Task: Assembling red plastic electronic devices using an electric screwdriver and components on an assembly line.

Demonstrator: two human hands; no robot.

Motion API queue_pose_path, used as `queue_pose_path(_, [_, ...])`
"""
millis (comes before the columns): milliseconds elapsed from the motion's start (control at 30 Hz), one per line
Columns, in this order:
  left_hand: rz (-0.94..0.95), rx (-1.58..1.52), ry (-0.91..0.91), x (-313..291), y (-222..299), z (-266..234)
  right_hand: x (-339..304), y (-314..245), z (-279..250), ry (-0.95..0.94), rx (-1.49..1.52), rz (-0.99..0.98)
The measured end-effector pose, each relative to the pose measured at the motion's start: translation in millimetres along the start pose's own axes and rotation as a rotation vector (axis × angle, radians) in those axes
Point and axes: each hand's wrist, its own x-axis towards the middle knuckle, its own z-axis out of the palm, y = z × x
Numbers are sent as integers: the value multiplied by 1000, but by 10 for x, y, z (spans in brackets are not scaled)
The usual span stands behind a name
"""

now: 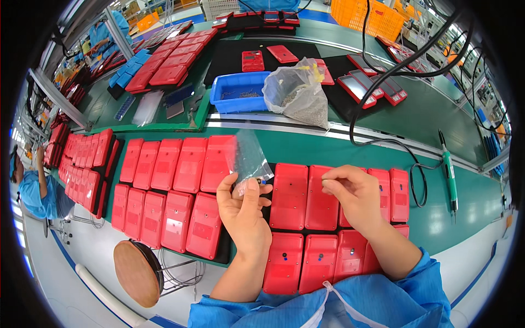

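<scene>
My left hand [244, 210] is closed on a small clear plastic bag [249, 156], which stands up from the fingers with a few dark bits low in it. My right hand [354, 197] is held over the red device housings, thumb and forefinger pinched together; whatever sits between the tips is too small to make out. Below the hands, red housings [288, 197] lie back side up in two rows on a black mat. Several of them carry small dark round parts. Another block of red housings [190, 164] lies to the left.
A blue bin [239, 93] with small metal parts stands beyond, beside an open plastic bag of screws [306, 101]. A green electric screwdriver [449, 175] hangs at right near a black cable [383, 141]. A round stool [136, 272] stands lower left. A co-worker [41, 188] is at far left.
</scene>
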Motion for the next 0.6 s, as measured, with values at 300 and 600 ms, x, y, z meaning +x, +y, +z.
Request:
queue_pose_path(300, [-11,-48,24,13,8,-7,183,169,205,-216,-171,167])
queue_pose_path(600, [-33,-115,35,28,12,-22,203,146,291,-183,-194,181])
